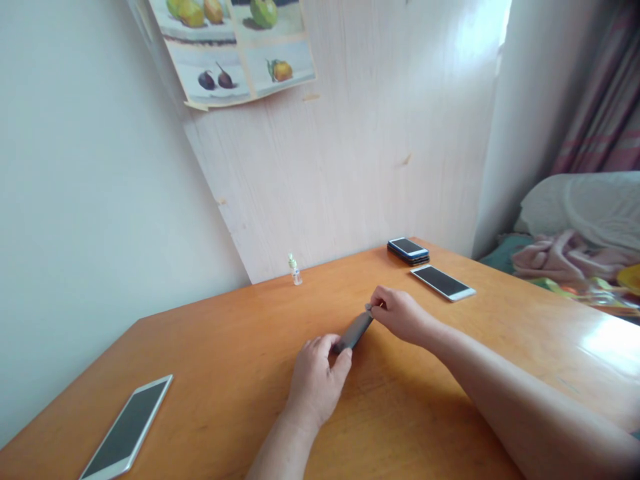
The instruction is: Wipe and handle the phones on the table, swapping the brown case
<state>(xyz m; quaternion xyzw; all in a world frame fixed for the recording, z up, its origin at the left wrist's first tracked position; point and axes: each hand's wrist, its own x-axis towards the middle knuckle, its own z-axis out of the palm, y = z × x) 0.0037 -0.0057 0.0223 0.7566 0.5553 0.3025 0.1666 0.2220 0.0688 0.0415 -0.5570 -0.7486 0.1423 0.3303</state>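
Observation:
A dark phone (357, 331) is held tilted just above the middle of the wooden table, seen at a steep slant. My left hand (320, 373) grips its near end between thumb and fingers. At the far end, my right hand (395, 312) is closed, fingertips pressed together against the phone's edge. A small greyish bit (369, 308) shows at those fingertips, too small to name. Most of the right fingers are hidden behind the hand.
On the wooden table (225, 360), a white phone (127, 427) lies at left, another white phone (444, 283) at right. Behind that is a stack of phones (408, 249). A small spray bottle (295, 271) stands near the wall. Bedding (555, 257) lies beyond the right edge.

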